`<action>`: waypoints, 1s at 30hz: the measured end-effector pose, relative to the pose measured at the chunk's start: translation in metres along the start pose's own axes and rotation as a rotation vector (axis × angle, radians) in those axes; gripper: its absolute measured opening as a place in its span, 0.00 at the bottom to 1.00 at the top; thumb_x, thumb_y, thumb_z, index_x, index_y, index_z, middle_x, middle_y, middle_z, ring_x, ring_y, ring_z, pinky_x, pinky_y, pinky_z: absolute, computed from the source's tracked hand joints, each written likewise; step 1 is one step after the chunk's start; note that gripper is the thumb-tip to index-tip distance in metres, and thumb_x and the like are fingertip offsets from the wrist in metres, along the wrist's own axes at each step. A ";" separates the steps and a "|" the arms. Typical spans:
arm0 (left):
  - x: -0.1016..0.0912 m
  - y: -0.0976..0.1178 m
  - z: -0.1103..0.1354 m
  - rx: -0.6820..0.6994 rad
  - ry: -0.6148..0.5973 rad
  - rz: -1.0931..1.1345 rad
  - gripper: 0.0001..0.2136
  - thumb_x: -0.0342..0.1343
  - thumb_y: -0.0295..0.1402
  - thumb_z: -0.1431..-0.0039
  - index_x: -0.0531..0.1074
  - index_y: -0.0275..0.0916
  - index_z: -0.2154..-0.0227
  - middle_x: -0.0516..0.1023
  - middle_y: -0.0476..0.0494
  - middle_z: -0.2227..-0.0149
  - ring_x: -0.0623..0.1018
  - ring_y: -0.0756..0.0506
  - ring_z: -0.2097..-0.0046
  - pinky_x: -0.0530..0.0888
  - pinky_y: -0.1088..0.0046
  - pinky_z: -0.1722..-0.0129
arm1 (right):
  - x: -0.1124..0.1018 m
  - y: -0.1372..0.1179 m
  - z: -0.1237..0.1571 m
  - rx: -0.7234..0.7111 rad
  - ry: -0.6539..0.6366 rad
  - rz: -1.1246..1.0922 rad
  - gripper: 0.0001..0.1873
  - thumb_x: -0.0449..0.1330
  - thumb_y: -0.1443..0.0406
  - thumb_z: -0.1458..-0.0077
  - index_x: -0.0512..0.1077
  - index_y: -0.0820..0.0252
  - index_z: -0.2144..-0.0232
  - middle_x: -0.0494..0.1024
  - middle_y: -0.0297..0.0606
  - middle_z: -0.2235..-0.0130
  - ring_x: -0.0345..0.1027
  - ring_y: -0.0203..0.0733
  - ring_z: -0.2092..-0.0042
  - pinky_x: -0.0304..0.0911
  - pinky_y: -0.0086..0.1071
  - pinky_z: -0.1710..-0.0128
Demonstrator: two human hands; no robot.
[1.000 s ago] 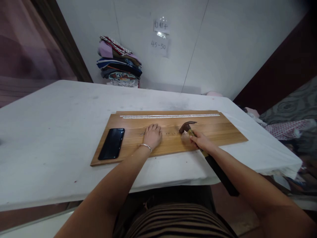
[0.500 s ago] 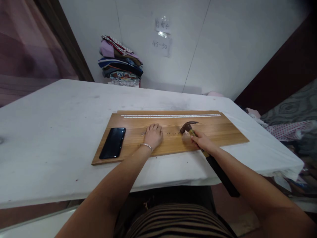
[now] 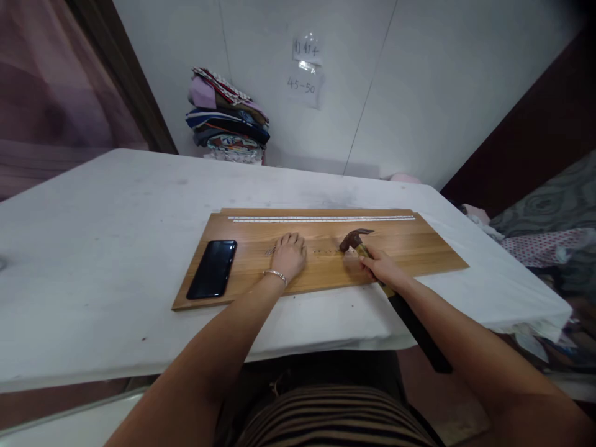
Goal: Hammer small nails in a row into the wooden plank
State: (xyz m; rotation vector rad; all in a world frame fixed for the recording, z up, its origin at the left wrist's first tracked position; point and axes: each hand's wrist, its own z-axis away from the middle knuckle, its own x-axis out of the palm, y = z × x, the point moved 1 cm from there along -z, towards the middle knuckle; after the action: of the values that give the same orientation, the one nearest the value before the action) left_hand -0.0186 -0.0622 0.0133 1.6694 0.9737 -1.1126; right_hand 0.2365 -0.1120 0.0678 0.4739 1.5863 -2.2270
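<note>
**A:** Head view: what has shifted in the last second?

**B:** Very little. The right hand (image 3: 379,267) is wrapped shut round the hammer (image 3: 354,239), gripped high on the handle just under the head, as before. The head has stayed low over the board (image 3: 419,248), at the right end of a short row of nails (image 3: 323,251). The dark end of the handle runs back under the forearm, past the edge of the tabletop (image 3: 93,248).

**A:** And the left hand (image 3: 289,254)?

**B:** It hasn't moved either. It rests on the board with the fingers loosely curled, at the left end of the row. I can't see anything held in it. A few loose nails (image 3: 269,251) lie just beside it, and there's a bracelet (image 3: 274,274) at the wrist.

**A:** So what do you make of that?

**B:** I'd call it a held pose, not a swing. The hammer is neither lifted nor coming down, and the nails look the same in all three frames. Only the camera drifts slightly.

**A:** Anything else on the board?

**B:** A phone (image 3: 212,269) lies face up at its left end, apart from the left hand. A pale strip (image 3: 321,218) runs along the far edge. A stack of clothes (image 3: 228,127) sits against the wall behind.
</note>
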 end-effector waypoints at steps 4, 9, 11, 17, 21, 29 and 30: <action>0.000 0.000 0.000 0.007 0.004 -0.015 0.13 0.46 0.33 0.29 0.76 0.39 0.54 0.76 0.36 0.42 0.71 0.37 0.39 0.65 0.56 0.38 | -0.001 -0.002 0.002 -0.012 0.008 -0.005 0.05 0.58 0.64 0.45 0.63 0.55 0.65 0.68 0.25 0.77 0.54 0.30 0.83 0.51 0.26 0.85; -0.002 0.001 0.001 0.007 0.002 -0.016 0.13 0.46 0.32 0.30 0.76 0.40 0.54 0.77 0.36 0.44 0.71 0.37 0.40 0.66 0.57 0.38 | -0.003 0.000 0.002 -0.039 0.003 -0.004 0.07 0.60 0.62 0.45 0.64 0.54 0.65 0.68 0.25 0.77 0.55 0.30 0.83 0.52 0.25 0.85; -0.002 0.001 0.001 0.004 0.002 -0.011 0.13 0.45 0.32 0.29 0.76 0.40 0.54 0.77 0.36 0.43 0.71 0.37 0.40 0.65 0.57 0.38 | -0.002 0.000 0.002 -0.041 -0.003 0.006 0.08 0.60 0.61 0.44 0.64 0.54 0.66 0.68 0.25 0.77 0.55 0.30 0.83 0.51 0.25 0.85; 0.000 0.000 0.000 0.005 0.000 0.001 0.14 0.45 0.32 0.29 0.76 0.39 0.53 0.75 0.34 0.40 0.70 0.37 0.39 0.65 0.56 0.38 | 0.000 -0.001 0.001 -0.013 -0.003 0.008 0.07 0.59 0.61 0.44 0.63 0.54 0.67 0.67 0.24 0.78 0.53 0.30 0.84 0.50 0.26 0.85; 0.001 0.000 0.000 0.008 0.003 -0.010 0.15 0.45 0.32 0.29 0.76 0.39 0.52 0.75 0.34 0.41 0.70 0.37 0.39 0.65 0.56 0.38 | -0.003 -0.003 0.003 -0.023 0.008 0.007 0.07 0.58 0.61 0.44 0.63 0.55 0.66 0.68 0.25 0.77 0.55 0.31 0.82 0.52 0.26 0.84; 0.000 0.000 0.001 0.004 -0.003 -0.011 0.15 0.45 0.32 0.29 0.76 0.39 0.51 0.75 0.35 0.39 0.70 0.37 0.38 0.65 0.56 0.37 | -0.001 0.001 0.002 0.001 -0.004 -0.016 0.07 0.60 0.64 0.44 0.63 0.54 0.67 0.67 0.24 0.78 0.55 0.30 0.83 0.51 0.25 0.85; -0.001 0.000 0.001 0.004 -0.007 -0.011 0.15 0.45 0.32 0.29 0.76 0.38 0.51 0.75 0.35 0.39 0.70 0.37 0.38 0.65 0.56 0.37 | -0.001 0.002 0.001 0.001 -0.008 -0.025 0.08 0.60 0.63 0.45 0.63 0.54 0.67 0.67 0.25 0.78 0.55 0.30 0.83 0.52 0.25 0.85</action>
State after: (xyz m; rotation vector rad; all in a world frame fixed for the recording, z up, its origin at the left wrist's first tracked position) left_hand -0.0186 -0.0633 0.0137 1.6638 0.9778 -1.1282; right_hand 0.2377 -0.1138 0.0672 0.4474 1.5962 -2.2450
